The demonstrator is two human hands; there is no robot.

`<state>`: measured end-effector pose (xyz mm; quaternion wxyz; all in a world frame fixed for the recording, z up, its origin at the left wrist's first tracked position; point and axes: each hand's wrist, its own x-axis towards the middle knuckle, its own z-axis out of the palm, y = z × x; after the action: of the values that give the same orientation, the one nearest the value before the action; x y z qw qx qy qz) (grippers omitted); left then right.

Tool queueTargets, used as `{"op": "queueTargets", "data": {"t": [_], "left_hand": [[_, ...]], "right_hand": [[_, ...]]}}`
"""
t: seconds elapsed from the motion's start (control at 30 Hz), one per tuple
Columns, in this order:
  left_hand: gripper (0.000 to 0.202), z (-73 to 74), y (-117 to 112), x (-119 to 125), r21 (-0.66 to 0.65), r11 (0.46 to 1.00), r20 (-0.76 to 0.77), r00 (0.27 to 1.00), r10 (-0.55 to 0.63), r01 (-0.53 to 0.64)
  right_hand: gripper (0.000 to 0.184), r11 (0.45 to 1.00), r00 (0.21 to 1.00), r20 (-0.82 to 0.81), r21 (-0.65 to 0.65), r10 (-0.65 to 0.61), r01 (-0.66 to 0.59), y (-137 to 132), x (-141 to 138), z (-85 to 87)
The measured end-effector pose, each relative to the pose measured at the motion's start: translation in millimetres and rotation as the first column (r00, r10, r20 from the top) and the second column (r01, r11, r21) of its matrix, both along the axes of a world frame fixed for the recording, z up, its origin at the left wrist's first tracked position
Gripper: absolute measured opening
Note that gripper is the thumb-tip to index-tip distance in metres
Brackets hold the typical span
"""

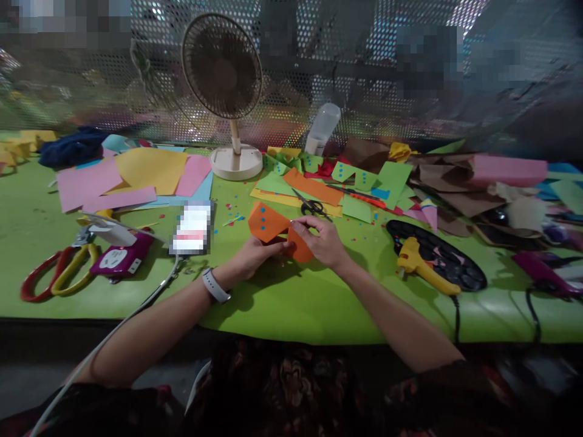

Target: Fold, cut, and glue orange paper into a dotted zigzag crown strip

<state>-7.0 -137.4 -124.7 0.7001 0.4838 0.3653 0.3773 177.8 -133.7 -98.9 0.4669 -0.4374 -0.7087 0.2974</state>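
Note:
Between my two hands is a folded orange paper piece (271, 223) with a column of blue dots on its left part. My left hand (255, 258) grips its lower edge, the thumb pointing right along it. With fingers pinched, my right hand (321, 243) holds the right part near the fold. Just beyond the paper lie black-handled scissors (313, 207) on the green table (282, 303). Similar green paper pieces with blue dots (344, 172) stand farther back.
A fan (235, 162) stands at the back. To the left are a phone (194, 227), a purple box (122, 254) and large red-and-yellow-handled scissors (59, 270). A yellow glue gun (426, 270) rests on a black tray (473, 276) at right. Coloured paper sheets (150, 170) lie behind; a white cable (132, 315) crosses my left forearm.

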Motion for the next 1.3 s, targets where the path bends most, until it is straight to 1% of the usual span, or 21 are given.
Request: {"op": "queueTargets", "data": {"t": [0.07,0.13,0.27,0.33,0.4,0.47,0.53,0.57,0.6,0.63,0.67,0.73,0.8,0.83,0.87,0.97,1.03,1.1,1.17,1.23,1.3], "left_hand": [[0.029,-0.1,0.2,-0.1,0.015,1.0,-0.007,1.0,0.001,-0.001],[0.028,-0.4,0.4,0.5,0.056,0.998,-0.018,1.0,0.018,-0.017],[0.035,0.7,0.2,2.5,0.148,0.986,-0.08,0.993,0.089,-0.077],[0.041,3.1,-0.2,2.5,0.156,0.982,-0.098,0.988,0.12,-0.103],[0.042,6.1,-0.2,1.3,0.127,0.983,-0.098,0.984,0.149,-0.136],[0.041,8.1,0.4,-0.4,0.077,0.983,-0.078,0.982,0.17,-0.164],[0.04,8.3,1.6,-1.8,0.04,0.984,-0.053,0.983,0.174,-0.172],[0.039,7.7,2.2,-2.1,0.034,0.983,-0.039,0.983,0.181,-0.18],[0.038,6.8,2.8,-2.3,0.033,0.982,-0.026,0.982,0.187,-0.186],[0.037,5.8,3.4,-2.2,0.033,0.982,-0.015,0.982,0.188,-0.187],[0.037,4.7,3.9,-2.0,0.03,0.982,-0.003,0.982,0.188,-0.187],[0.038,2.9,4.8,-1.2,0.012,0.982,0.022,0.982,0.189,-0.189],[0.038,1.6,5.6,-0.4,-0.002,0.981,0.046,0.98,0.194,-0.194],[0.038,1.3,6.0,-0.1,-0.003,0.979,0.056,0.978,0.202,-0.202],[0.038,1.2,6.3,0.2,-0.004,0.978,0.063,0.976,0.21,-0.21],[0.039,2.0,6.4,0.5,-0.004,0.968,0.064,0.966,0.249,-0.25],[0.039,3.2,6.1,0.4,0.004,0.962,0.068,0.96,0.273,-0.274],[0.039,4.0,6.1,0.2,0.009,0.959,0.071,0.957,0.282,-0.283],[0.039,3.7,6.7,0.2,0.006,0.961,0.071,0.958,0.277,-0.278],[0.038,2.4,8.0,0.1,0.007,0.96,0.071,0.958,0.279,-0.28],[0.039,0.6,9.3,-0.1,0.011,0.958,0.069,0.956,0.285,-0.287]], "right_hand": [[0.025,1.0,1.0,0.014,0.025,-0.018,0.018,0.7,2.1,-1.0],[0.024,0.999,1.0,0.012,0.052,-0.018,0.017,1.8,3.2,-3.3],[0.024,0.997,1.0,-0.019,0.081,0.008,-0.006,1.6,-1.4,-6.3],[0.026,0.992,1.0,0.001,0.122,-0.018,0.018,-0.8,-3.6,-2.0],[0.031,0.98,0.996,0.058,0.195,-0.063,0.05,-5.5,0.2,8.3],[0.032,0.96,0.983,0.139,0.266,-0.122,0.082,-14.3,14.8,22.8],[0.029,0.949,0.953,0.246,0.299,-0.176,0.098,-29.0,42.4,36.3],[0.028,0.941,0.921,0.316,0.315,-0.226,0.123,-38.6,60.8,40.7],[0.029,0.926,0.874,0.383,0.336,-0.299,0.17,-49.5,81.6,42.8],[0.031,0.91,0.809,0.452,0.345,-0.376,0.231,-61.3,104.0,42.4],[0.034,0.89,0.727,0.521,0.342,-0.447,0.302,-73.3,127.1,39.4],[0.043,0.827,0.514,0.664,0.317,-0.543,0.465,-96.0,171.4,27.4],[0.054,0.786,0.323,0.791,0.295,-0.519,0.543,-113.4,206.8,10.6],[0.058,0.774,0.251,0.835,0.282,-0.489,0.567,-119.3,219.6,2.0],[0.06,0.779,0.217,0.868,0.258,-0.447,0.571,-123.3,228.8,-6.2],[0.053,0.787,0.171,0.9,0.242,-0.4,0.568,-125.4,237.7,-25.2],[0.047,0.781,0.137,0.892,0.293,-0.432,0.552,-121.9,234.1,-32.5],[0.046,0.762,0.114,0.865,0.359,-0.489,0.539,-117.5,228.7,-36.9],[0.049,0.735,0.125,0.826,0.407,-0.55,0.543,-113.7,224.5,-39.8],[0.052,0.704,0.154,0.779,0.439,-0.607,0.558,-110.8,222.3,-41.6],[0.053,0.658,0.194,0.707,0.473,-0.68,0.586,-108.0,221.3,-41.7]]}}
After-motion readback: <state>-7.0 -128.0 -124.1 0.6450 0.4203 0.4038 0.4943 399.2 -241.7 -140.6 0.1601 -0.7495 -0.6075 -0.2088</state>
